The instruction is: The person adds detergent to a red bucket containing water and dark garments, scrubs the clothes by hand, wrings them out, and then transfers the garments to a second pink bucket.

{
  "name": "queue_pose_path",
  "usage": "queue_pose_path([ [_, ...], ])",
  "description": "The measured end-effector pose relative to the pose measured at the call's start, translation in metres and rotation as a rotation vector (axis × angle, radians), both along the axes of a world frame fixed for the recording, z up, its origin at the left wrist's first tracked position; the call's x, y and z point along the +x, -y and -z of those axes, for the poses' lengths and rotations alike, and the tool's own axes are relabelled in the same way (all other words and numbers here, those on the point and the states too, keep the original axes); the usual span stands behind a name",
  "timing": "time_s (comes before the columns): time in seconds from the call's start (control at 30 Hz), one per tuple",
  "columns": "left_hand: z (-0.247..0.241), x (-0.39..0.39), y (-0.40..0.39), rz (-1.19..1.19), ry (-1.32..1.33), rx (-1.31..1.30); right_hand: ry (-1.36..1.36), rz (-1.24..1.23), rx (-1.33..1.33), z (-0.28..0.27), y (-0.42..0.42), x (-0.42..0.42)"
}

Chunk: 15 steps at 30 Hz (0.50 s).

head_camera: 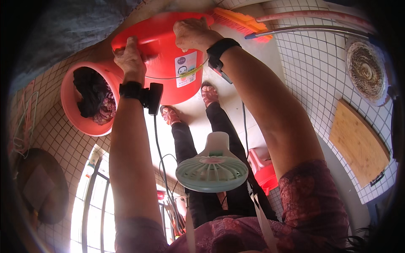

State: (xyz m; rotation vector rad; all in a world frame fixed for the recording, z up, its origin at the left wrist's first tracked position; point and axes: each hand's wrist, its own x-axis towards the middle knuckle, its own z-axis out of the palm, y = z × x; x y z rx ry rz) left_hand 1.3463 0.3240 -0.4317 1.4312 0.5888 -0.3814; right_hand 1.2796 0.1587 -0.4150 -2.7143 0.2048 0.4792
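Observation:
Both hands grip a large red plastic bucket (pixel 164 85) in front of me, held tilted above the tiled floor. My left hand (pixel 130 61) has its thumb over the rim at the left. At the right side of the rim, my right hand (pixel 194 34) is closed in a fist-like grip. A thin wire handle with a yellow-green grip (pixel 192 72) hangs across the bucket's front, over a printed label (pixel 186 58). Beside my left hand stands a pink bucket (pixel 68 104) holding dark cloth (pixel 88 91) and a patterned cloth (pixel 106 110). The red bucket's inside is hidden.
A broom (pixel 235 20) with orange-red bristles lies beyond my right hand, near metal and pink poles. A wooden board (pixel 359 142) and a round worn lid or pan (pixel 366 68) are at the tiled right wall. A handheld fan (pixel 212 174) hangs at my chest.

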Motion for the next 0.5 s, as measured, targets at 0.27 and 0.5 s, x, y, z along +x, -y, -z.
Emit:
queue_pose_path([
  [0.27, -0.01, -0.004, 0.004, -0.008, 0.004, 0.06, -0.03, 0.01, 0.043, -0.011, 0.0, -0.002],
  [0.5, -0.005, -0.002, 0.001, 0.012, 0.019, 0.041, -0.088, 0.008, 0.019, -0.012, -0.001, 0.001],
])
